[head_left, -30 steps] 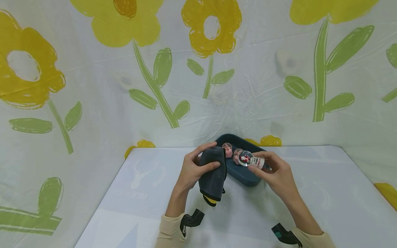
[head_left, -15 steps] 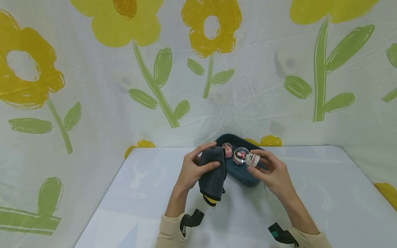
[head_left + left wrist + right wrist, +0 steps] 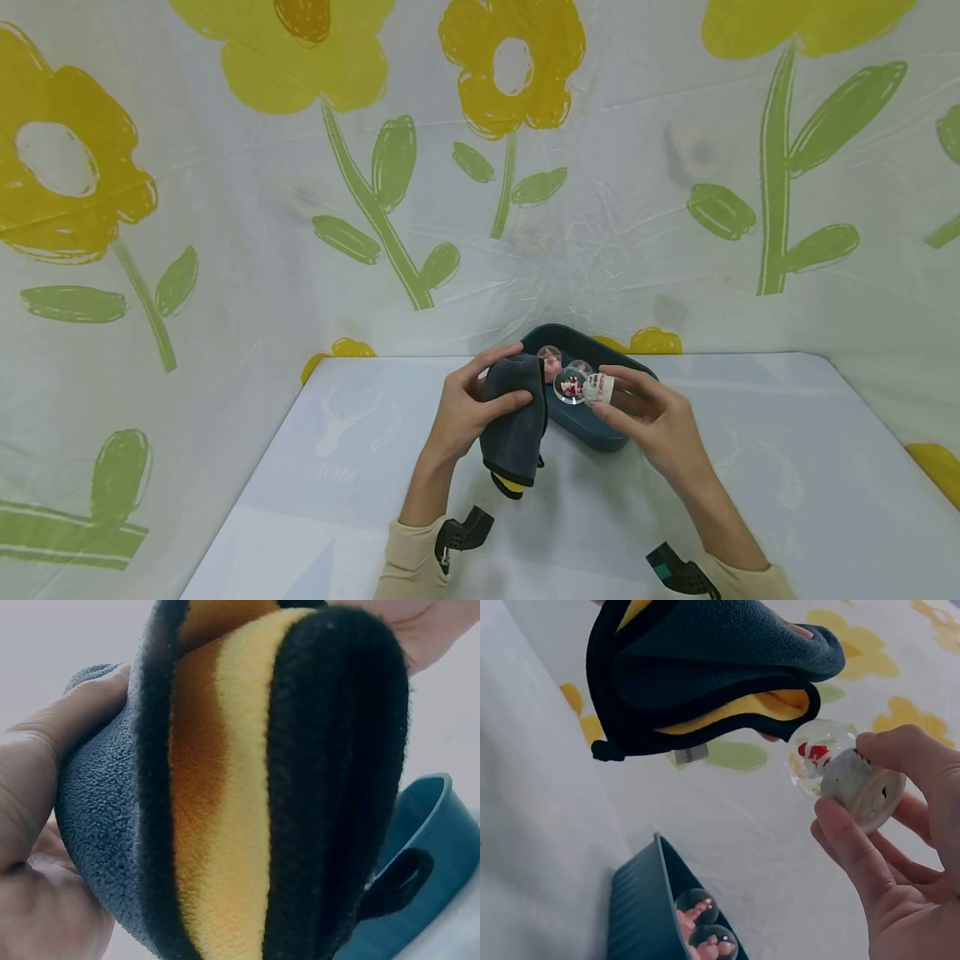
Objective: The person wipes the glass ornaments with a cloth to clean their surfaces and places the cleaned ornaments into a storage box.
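Note:
My left hand [image 3: 472, 404] grips a folded cloth [image 3: 513, 421], dark grey outside and yellow inside with black edging; in the left wrist view its yellow layer [image 3: 244, 780] shows between the folds. Fingers and thumb of my right hand [image 3: 656, 421] pinch the white base of a small snow globe [image 3: 572, 386], which has a red and white figure inside. The globe lies on its side in the air, clear dome toward the cloth. Viewed from the right wrist, the dome [image 3: 814, 754] is close by the cloth's edge [image 3: 705, 724]; whether they touch I cannot tell.
Below the hands, a dark blue tray [image 3: 592, 437] stands on the white table [image 3: 360, 492]. Two pink-based globes [image 3: 697, 907] sit in it, one partly hidden in the head view by the held globe. Behind the table hangs a flower-printed sheet [image 3: 615, 208].
My right hand has carried the snow globe leftward toward the cloth, over the tray. The left hand and cloth have stayed in place.

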The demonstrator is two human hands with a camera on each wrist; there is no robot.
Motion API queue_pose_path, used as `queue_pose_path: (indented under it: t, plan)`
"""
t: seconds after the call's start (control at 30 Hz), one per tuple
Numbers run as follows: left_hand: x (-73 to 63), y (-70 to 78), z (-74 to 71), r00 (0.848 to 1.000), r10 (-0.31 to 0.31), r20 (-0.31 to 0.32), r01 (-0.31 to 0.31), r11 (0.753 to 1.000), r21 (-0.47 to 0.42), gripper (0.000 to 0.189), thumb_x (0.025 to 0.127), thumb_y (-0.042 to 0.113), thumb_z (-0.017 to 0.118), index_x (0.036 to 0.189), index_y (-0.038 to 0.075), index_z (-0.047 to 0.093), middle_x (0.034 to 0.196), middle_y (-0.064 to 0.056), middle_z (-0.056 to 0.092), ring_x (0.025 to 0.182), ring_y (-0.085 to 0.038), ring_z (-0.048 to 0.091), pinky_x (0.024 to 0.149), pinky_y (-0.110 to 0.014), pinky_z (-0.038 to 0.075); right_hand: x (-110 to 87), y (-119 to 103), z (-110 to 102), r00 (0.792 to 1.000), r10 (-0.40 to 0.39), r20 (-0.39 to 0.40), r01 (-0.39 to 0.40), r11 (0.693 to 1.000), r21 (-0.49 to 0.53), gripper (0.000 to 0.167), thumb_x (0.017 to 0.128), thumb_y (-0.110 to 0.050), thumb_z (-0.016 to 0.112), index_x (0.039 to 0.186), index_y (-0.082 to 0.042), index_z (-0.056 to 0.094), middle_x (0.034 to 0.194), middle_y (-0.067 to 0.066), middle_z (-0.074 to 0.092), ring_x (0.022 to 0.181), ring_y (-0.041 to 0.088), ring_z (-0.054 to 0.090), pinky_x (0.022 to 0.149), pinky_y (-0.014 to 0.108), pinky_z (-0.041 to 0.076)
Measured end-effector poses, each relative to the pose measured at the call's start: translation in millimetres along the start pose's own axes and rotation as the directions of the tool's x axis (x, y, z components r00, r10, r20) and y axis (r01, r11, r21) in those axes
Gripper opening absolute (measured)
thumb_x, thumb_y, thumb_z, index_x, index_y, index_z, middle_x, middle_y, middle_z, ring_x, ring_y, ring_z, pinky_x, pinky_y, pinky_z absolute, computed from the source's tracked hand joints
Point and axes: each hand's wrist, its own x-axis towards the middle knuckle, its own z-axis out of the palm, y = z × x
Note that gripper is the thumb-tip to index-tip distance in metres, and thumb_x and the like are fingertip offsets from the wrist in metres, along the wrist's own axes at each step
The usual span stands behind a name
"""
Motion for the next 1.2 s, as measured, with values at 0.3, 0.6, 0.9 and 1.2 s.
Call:
queue_pose_path:
  t: [0.3, 0.6, 0.9, 1.2]
  plan:
    - [-0.3, -0.4, 1.5, 1.0, -0.01, 0.009, 0.01, 1.0, -0.006, 0.057, 0.083, 0.006, 0.077, 0.137, 0.012, 0.057, 0.124, -0.014, 0.062, 0.081, -0.022, 0.074, 0.069, -0.041, 0.061, -3.4, -4.5, 11.8, 0.997, -0.02, 0.075, 0.019, 1.0, 0.012, 0.044, 0.088, -0.014, 0.074, 0.13, -0.013, 0.062, 0.123, 0.011, 0.066, 0.097, 0.007, 0.07, 0.076, 0.024, 0.059]
    - [-0.4, -0.6, 3.3, 1.0, -0.014, 0.02, 0.015, 1.0, -0.01, 0.057, 0.083, 0.007, 0.077, 0.137, 0.015, 0.058, 0.127, -0.012, 0.061, 0.083, -0.022, 0.074, 0.07, -0.041, 0.061, -4.6, -4.1, 17.6, 0.994, -0.069, 0.085, 0.068, 0.998, 0.006, 0.041, 0.09, -0.011, 0.071, 0.13, -0.014, 0.063, 0.113, 0.012, 0.071, 0.084, 0.009, 0.07, 0.059, 0.028, 0.057]
    - [0.1, -1.8, 5.0, 0.999, -0.027, 0.027, 0.027, 1.0, -0.008, 0.057, 0.084, 0.008, 0.077, 0.137, 0.016, 0.058, 0.126, -0.013, 0.062, 0.085, -0.023, 0.074, 0.071, -0.041, 0.061, -3.5, -2.1, 19.8, 0.988, -0.08, 0.129, 0.069, 0.994, 0.084, 0.044, 0.09, -0.01, 0.07, 0.133, -0.011, 0.06, 0.125, 0.018, 0.065, 0.079, 0.016, 0.074, 0.068, 0.031, 0.061]
    - [0.9, -3.7, 5.3, 0.999, -0.033, 0.015, 0.033, 0.999, 0.012, 0.056, 0.084, 0.007, 0.077, 0.136, 0.016, 0.058, 0.126, -0.014, 0.062, 0.085, -0.023, 0.074, 0.072, -0.04, 0.061, 2.4, -2.2, 17.4, 0.981, -0.09, 0.17, 0.081, 0.995, 0.06, 0.047, 0.089, -0.008, 0.071, 0.133, -0.013, 0.059, 0.127, 0.018, 0.065, 0.087, 0.01, 0.073, 0.075, 0.028, 0.06]
